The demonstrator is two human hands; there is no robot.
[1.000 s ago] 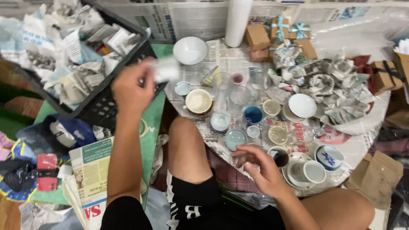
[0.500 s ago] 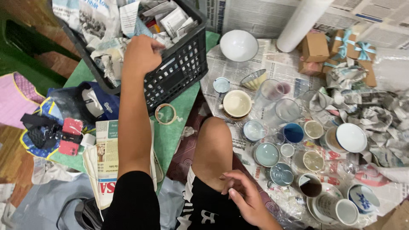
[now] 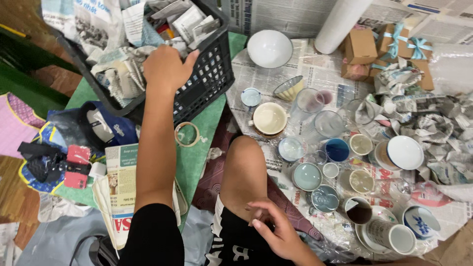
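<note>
Newspaper bundles fill the black crate up top, and your left hand is curled down onto them, can't tell if it's gripping. Your right hand rests loose and empty on your thigh.

Black short sleeve, black shorts with white lettering

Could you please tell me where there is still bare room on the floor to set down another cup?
Bare newspaper lies between the white bowl and the cream cup. Green mat is open beside the tape ring. Cups crowd right of the knee; wrapped bundles fill the far right.
</note>
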